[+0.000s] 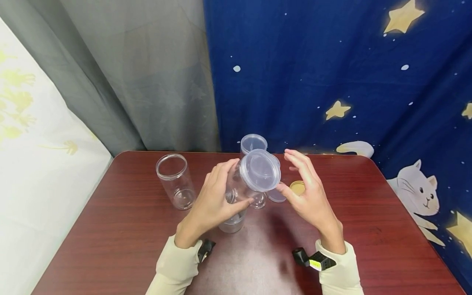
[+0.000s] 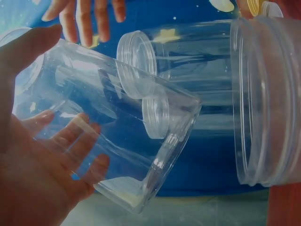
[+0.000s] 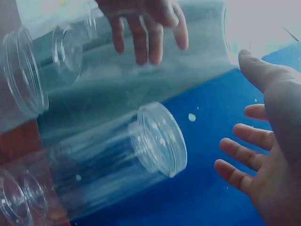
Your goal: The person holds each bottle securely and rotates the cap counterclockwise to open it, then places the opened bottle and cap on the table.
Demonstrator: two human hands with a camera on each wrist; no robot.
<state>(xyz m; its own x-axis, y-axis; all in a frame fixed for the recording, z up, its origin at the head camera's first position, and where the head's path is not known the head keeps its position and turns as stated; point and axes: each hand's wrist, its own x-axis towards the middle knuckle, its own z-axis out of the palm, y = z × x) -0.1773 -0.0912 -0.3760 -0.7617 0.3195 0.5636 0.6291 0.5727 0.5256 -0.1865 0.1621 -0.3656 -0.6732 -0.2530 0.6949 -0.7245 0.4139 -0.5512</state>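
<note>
My left hand is wrapped on the tilted clear jar, lid end up. My right hand hangs spread just beside the lid, not touching; small gap btwn them. Behind the jar it's crowded: a lidded jar at the table's back edge, a loose clear lid and a gold lid just under my right fingers. An open jar stands to the left, near my left hand w/ a lane btwn. The table is bare wood on the right and near edge.
</note>
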